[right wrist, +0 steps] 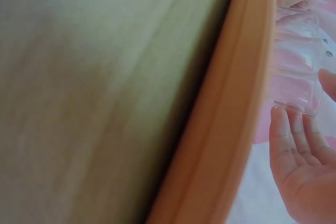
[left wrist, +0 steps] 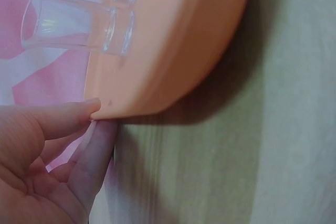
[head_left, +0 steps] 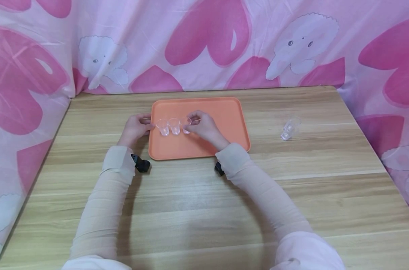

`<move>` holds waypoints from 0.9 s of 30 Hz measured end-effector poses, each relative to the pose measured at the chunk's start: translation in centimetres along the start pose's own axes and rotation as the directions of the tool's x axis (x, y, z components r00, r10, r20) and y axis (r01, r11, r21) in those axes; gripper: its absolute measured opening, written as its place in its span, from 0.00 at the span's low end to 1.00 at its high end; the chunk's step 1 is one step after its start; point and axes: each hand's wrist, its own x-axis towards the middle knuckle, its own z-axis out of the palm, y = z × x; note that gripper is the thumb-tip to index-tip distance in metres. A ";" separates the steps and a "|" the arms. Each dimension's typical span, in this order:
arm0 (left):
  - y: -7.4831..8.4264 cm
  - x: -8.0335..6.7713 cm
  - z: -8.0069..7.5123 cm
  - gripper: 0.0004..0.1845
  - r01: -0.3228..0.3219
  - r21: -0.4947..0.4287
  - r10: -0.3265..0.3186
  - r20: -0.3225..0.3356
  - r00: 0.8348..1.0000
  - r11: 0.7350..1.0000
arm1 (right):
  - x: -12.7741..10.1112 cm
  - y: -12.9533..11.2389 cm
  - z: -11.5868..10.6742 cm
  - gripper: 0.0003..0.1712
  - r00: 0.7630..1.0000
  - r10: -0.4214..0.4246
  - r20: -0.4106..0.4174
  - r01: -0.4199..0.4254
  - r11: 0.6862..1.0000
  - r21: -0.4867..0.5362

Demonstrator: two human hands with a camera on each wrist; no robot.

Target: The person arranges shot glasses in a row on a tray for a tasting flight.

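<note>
Both forearms reach forward over the wooden counter (head_left: pixel 191 195), sleeves down to the wrists, with the hands meeting at an orange tray (head_left: pixel 224 108) near the far edge.

The left hand (head_left: pixel 135 128) rests at the tray's left rim; in the left wrist view its thumb and a finger lie loosely straight with their tips touching the rim's outer edge (left wrist: pixel 173 72), pinching nothing.

The right hand (head_left: pixel 202 125) lies over the tray with its fingers curved toward the rightmost of three small clear plastic cups (head_left: pixel 185 125). From the head view the fingertips sit at that cup's side; the right wrist view shows the fingers (right wrist: pixel 289 140) just at the cup's base with the thumb on the other side, so the hand appears to pinch it lightly.

The three cups stand upright in a row on the left part of the tray, close beside one another: the left cup (head_left: pixel 163 126), the middle cup (head_left: pixel 174 125), and the one at the right hand. They look empty.

A further stack of clear cups (head_left: pixel 288 129) lies tilted on the counter, well apart to the right of the tray. A pink heart-print cloth (head_left: pixel 204 41) hangs behind.
</note>
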 end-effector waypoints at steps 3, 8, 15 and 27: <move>0.0 -0.1 0.0 0.28 -0.003 0.008 0.003 0.004 1.000 1.000 | -0.1 -0.1 0.0 0.23 1.000 -0.001 0.006 0.001 1.000 0.004; -0.1 -0.2 0.0 0.28 -0.010 0.012 0.010 0.008 1.000 1.000 | -0.2 -0.2 0.0 0.23 1.000 0.000 0.018 0.000 1.000 0.014; -0.1 -0.1 0.0 0.27 -0.022 0.020 0.022 0.003 1.000 1.000 | -0.2 0.0 -0.2 0.26 1.000 -0.009 0.025 0.008 1.000 0.030; 0.2 -0.2 0.1 0.28 0.026 -0.020 -0.026 0.013 1.000 0.999 | -1.2 0.1 -3.3 0.28 0.999 -0.049 -0.008 0.049 0.998 0.047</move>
